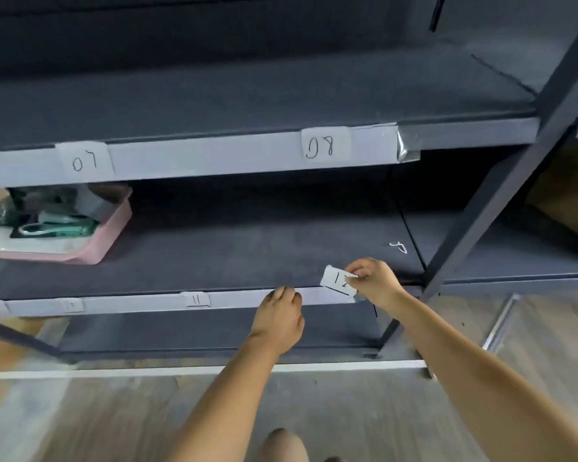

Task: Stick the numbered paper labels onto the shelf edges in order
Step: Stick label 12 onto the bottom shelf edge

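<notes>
Soft, even light fell on the near shelf edges and the floor, while the far recesses of the shelves lay in deep shadow. The picture was slightly blurred, with wide-angle bending of straight lines toward the edges and a glint on the tape at right.

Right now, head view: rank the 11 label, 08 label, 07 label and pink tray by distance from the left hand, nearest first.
1. 11 label: same shelf edge that the left hand touches, just to its left.
2. 08 label: shelf edge above, slightly right.
3. Pink tray: on the shelf, far left.
4. 07 label: upper edge, far left. Close to the tray's distance; order uncertain.
</notes>
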Tool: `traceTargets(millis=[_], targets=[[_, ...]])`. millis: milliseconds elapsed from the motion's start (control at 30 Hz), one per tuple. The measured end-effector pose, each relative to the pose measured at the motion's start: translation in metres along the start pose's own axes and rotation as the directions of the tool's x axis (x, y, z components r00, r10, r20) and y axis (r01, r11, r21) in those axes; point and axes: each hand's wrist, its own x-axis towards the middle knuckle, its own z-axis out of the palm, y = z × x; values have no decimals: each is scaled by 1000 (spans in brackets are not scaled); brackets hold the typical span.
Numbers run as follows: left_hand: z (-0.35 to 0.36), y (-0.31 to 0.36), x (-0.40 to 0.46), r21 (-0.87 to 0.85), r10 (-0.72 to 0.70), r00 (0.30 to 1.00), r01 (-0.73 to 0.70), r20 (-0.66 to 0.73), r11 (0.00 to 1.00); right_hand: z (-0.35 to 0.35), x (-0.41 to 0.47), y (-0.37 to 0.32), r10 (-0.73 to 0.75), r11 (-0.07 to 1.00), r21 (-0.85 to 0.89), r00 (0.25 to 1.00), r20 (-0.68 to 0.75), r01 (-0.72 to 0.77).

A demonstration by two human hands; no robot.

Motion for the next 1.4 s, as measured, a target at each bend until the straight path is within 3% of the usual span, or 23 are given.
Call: traceTargets(millis=[267, 467, 667, 867, 1100, 1400], targets=[[107, -10, 59, -84, 64, 909, -107, -411, 991, 47, 64, 59, -229, 961, 144, 971, -66, 237], [145, -7, 73, -47, 68, 822, -115, -566, 992, 66, 78, 76, -458, 879, 102, 883, -100, 467], [144, 1, 66, -100, 14, 852, -78, -523, 992, 58, 73, 82, -441, 880, 112, 882, -167, 461], [150, 3, 62, -150, -29, 821, -69, -570, 986, 48, 76, 87, -461, 869, 93, 863, -207, 487], [146, -1, 56, -120, 6, 782, -104, -623, 987, 48, 69, 84, -461, 872, 87, 868, -184, 481], [143, -1, 50, -131, 14, 801, -115, -598, 985, 57, 62, 76, -482, 874, 10, 869, -114, 486]])
